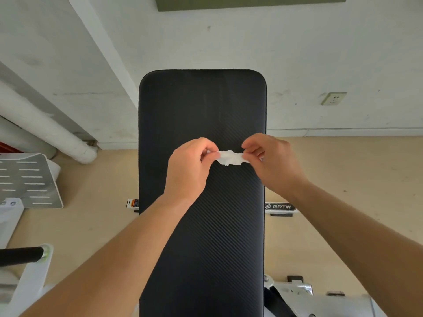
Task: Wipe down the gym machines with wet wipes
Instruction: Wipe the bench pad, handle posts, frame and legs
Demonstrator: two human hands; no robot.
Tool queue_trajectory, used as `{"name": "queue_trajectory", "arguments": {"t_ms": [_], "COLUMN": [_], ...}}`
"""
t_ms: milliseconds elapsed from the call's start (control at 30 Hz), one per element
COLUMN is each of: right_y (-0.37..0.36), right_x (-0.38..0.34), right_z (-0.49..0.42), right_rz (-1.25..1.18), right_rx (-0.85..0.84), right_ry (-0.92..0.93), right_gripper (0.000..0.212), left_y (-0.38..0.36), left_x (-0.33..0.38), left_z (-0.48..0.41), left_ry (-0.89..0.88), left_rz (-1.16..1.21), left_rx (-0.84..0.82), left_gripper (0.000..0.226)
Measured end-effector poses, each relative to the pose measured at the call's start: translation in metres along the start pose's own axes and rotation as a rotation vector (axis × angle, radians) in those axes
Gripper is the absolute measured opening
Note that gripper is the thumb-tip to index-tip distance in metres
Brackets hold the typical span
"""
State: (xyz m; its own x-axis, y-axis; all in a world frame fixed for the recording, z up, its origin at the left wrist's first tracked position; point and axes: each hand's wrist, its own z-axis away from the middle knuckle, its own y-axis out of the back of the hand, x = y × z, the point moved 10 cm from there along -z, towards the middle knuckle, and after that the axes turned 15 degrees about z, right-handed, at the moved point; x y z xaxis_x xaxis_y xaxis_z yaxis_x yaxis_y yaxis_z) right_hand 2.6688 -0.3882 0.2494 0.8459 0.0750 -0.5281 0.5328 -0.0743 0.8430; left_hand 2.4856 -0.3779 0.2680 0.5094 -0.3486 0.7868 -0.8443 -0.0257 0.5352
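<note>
While the wet wipe (pixel 230 157) is bunched into a narrow strip, we hold it stretched between our two hands, above the black bench pad (pixel 201 106). The left hand (pixel 191 165) pinches one end between thumb and curled fingers; the right hand (pixel 273 160) pinches the other end in the same way. The hands are apart, with only the short white strip between them, and neither appears to touch the pad, which runs beneath both hands and away beyond the fingertips toward the wall. We judge the step in hand to be the opening of the wipe before a pass over the pad. To do it well, we draw the hands apart gently, since a damp sheet may tear if jerked, and we shift the pinches to the corners so that the folds fall open rather than tighten into a cord. A flat sheet covers more of the pad per stroke; a wad only streaks. Once it is open, we lay it under one flat palm at the far end, beyond the hands, and pull toward the wrists in overlapping lanes — edges and seams included. Left of the left forearm stand a slotted grey plate (pixel 29 179) and a black handle (pixel 20 255); just below the right wrist, beside the pad's edge, sits a BRTW label (pixel 280 206).
</note>
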Motion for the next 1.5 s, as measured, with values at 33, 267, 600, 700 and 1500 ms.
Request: {"name": "queue_trajectory", "arguments": {"t_ms": [33,267,600,700,1500], "right_y": [0.002,0.006,0.003,0.006,-0.020], "right_x": [0.002,-0.003,-0.006,0.010,-0.012], "right_z": [0.000,0.005,0.008,0.009,0.022], "right_rz": [0.000,0.078,-0.247,-0.216,-0.516], "right_rx": [-0.009,-0.112,-0.183,-0.152,-0.189], "right_ry": [-0.012,0.006,-0.166,-0.216,-0.250], "right_gripper": [0.019,0.014,0.013,0.018,0.030], "left_y": [0.002,0.001,0.002,0.008,-0.022], "left_x": [0.001,0.006,-0.009,-0.017,0.006], "left_z": [0.000,-0.001,0.016,0.021,0.010], "left_ry": [0.019,0.081,0.405,0.460,0.343], "left_rz": [0.006,-0.003,0.406,0.452,0.428], "left_rx": [0.005,-0.035,-0.043,-0.017,-0.094], "left_gripper": [0.006,0.018,0.021,0.014,0.011]}}
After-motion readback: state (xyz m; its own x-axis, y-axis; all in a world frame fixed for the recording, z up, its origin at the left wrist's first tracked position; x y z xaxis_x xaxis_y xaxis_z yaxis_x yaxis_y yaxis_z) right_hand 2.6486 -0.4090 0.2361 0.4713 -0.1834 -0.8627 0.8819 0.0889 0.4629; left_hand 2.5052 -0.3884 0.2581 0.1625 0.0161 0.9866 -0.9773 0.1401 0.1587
